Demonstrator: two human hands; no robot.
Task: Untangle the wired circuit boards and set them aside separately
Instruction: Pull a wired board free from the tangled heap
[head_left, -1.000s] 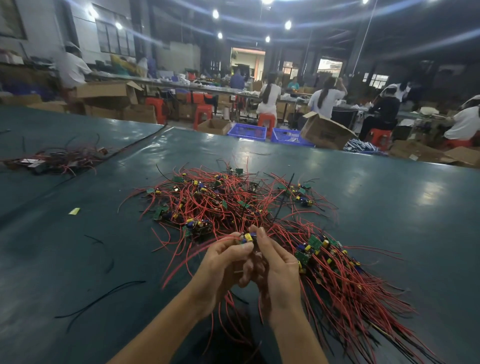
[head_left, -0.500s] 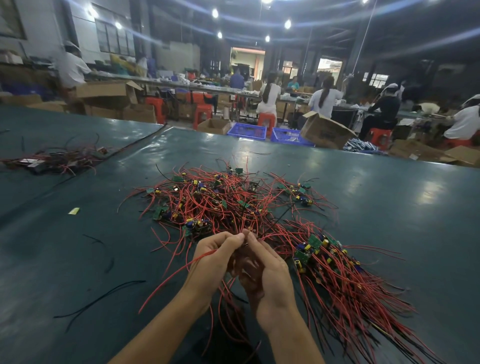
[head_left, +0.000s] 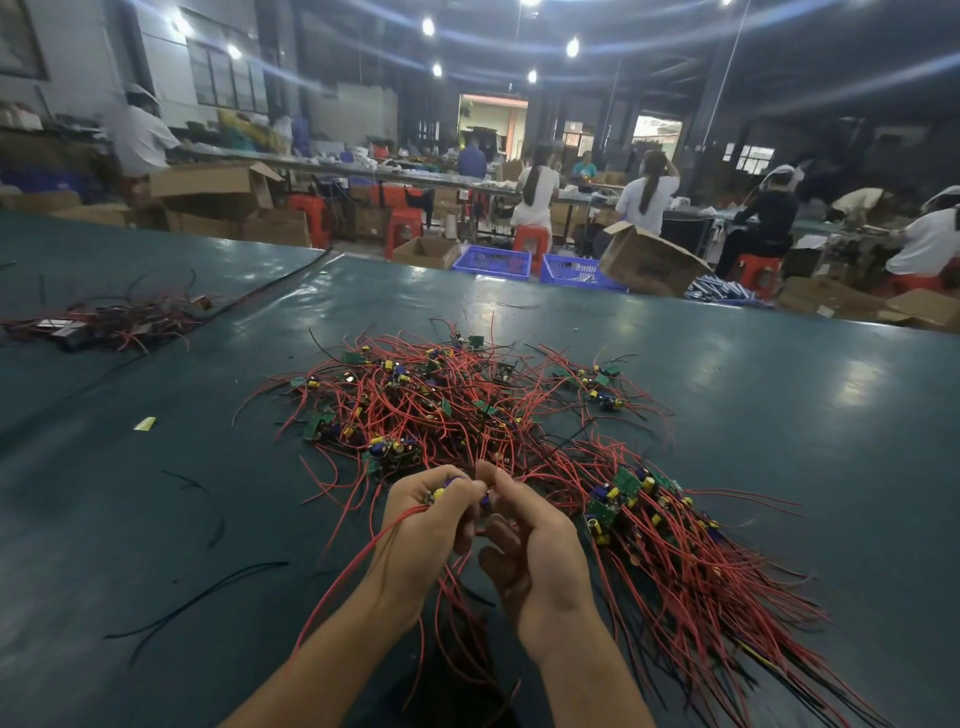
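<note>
Both hands are up together at the near edge of the tangled heap (head_left: 441, 410), mid-table (head_left: 779, 415). The left hand (head_left: 426, 525) has its fingers (head_left: 410, 499) curled tight round a small board (head_left: 441, 491), with yellow and blue parts peeking out at the fingertips. Its red leads (head_left: 457, 587) trail out beneath the palm towards the near side. The right hand (head_left: 535, 551) is touching it, thumb and forefinger pinched on red leads just beside that board. Whether it also grips a second board, I cannot tell.

The trick here, I'd say, is for the left hand to hold the board by its body, not by its parts. The right-hand pinch should slide along one lead at a time to find the crossing, lifting loops over rather than yanking. A hard pull looks likely to tighten the snarl or strain a joint. Once free, the board belongs with the combed-out group (head_left: 675, 545) on the near right, where the leads all run one way.

Now the count:
- Two hands, one board clearly held.
- One tangled heap, one combed-out group, and one more bundle (head_left: 114, 322) far left.
- A dozen or more green boards showing in the heap, too snarled for an exact figure.
- A few loose black wires (head_left: 208, 592) near left, and one yellow scrap (head_left: 145, 423).
- Two blue crates (head_left: 493, 260) beyond the table's far edge.
</note>
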